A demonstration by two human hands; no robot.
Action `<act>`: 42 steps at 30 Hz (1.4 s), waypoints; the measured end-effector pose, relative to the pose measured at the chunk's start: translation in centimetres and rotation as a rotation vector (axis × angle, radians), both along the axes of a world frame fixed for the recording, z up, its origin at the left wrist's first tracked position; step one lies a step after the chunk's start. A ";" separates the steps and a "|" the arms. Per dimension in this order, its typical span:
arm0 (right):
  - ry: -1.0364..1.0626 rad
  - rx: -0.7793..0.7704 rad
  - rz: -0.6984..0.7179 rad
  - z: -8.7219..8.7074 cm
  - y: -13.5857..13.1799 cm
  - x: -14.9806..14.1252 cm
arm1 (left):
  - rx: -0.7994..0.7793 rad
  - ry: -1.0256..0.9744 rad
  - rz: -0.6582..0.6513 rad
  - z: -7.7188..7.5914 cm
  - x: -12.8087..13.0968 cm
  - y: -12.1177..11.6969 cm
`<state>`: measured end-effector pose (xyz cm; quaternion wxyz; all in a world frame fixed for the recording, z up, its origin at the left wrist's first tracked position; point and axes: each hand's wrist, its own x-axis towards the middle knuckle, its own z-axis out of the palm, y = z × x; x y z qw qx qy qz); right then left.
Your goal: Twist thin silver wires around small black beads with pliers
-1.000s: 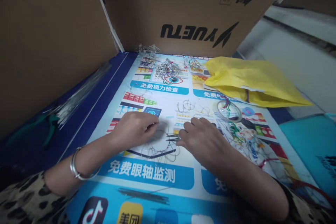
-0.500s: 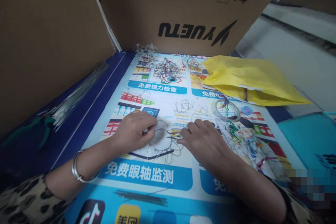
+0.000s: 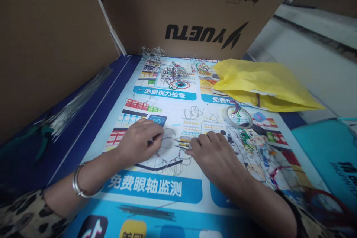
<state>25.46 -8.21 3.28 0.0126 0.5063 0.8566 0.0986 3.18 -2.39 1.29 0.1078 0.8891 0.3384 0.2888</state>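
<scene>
Now right hand point(image 3: 213, 152) clamps two-pronged tool point(image 3: 184, 147), tips toward nine o'clock; left hand point(image 3: 142, 139) curls beside thin wire loops point(image 3: 174, 164), hold unclear.

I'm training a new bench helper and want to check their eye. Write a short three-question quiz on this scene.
1. Which hand holds the pointed metal tool?
2. True or false: the silver bangle is on the left wrist.
3. The teal-handled tool lies:
A) on the yellow bag
B) by the near end of the bundle of thin strands
C) under the right forearm

Key: 1. The right hand. 2. True. 3. B.
</scene>
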 end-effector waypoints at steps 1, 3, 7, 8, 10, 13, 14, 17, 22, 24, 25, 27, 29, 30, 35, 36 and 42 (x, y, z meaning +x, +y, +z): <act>0.002 0.000 -0.002 0.0 0.0 0.0 | 0.011 0.005 -0.001 0.0 0.0 0.0; 0.007 0.003 -0.001 0.0 -0.1 0.1 | 0.030 0.010 -0.001 -0.1 0.0 -0.1; 0.014 0.009 0.004 -0.2 -0.2 0.2 | 0.044 0.001 -0.006 -0.1 0.0 -0.2; 0.013 0.010 0.003 -0.3 -0.2 0.3 | 0.047 -0.008 -0.006 -0.1 0.0 -0.2; 0.009 0.012 -0.011 -0.4 -0.2 0.3 | 0.050 -0.022 -0.001 -0.1 -0.1 -0.3; 0.002 0.008 -0.031 -0.5 -0.2 0.5 | 0.055 -0.031 0.006 -0.1 -0.2 -0.3; 0.002 0.006 -0.030 -0.4 -0.1 0.5 | 0.059 -0.030 0.007 -0.1 -0.2 -0.4; 0.012 -0.020 -0.004 0.0 0.1 0.7 | 0.070 -0.016 0.014 -0.1 -0.1 -0.4; 0.038 -0.065 -0.026 1.3 0.5 1.4 | 0.086 0.012 0.016 -0.2 -0.1 -0.4; 0.042 -0.067 -0.053 1.7 0.7 1.7 | 0.095 0.020 0.016 -0.3 -0.2 -0.4; 0.037 -0.072 -0.064 1.8 0.7 1.8 | 0.097 0.025 0.016 -0.3 -0.2 -0.4; 0.018 -0.086 -0.080 1.9 0.8 1.9 | 0.100 0.028 0.016 -0.3 -0.2 -0.4; 0.000 -0.100 -0.085 1.9 0.8 1.9 | 0.105 0.023 0.013 -0.3 -0.2 -0.4; -0.007 -0.105 -0.088 1.9 0.7 1.9 | 0.106 0.020 0.010 -0.3 -0.2 -0.4; -0.018 -0.110 -0.084 1.7 0.7 1.7 | 0.113 0.019 0.003 -0.4 -0.2 -0.4; -0.016 -0.112 -0.081 1.7 0.7 1.7 | 0.116 0.019 0.003 -0.4 -0.2 -0.4; -0.002 -0.128 -0.070 1.8 0.8 1.6 | 0.135 0.023 -0.014 -0.4 0.0 -0.3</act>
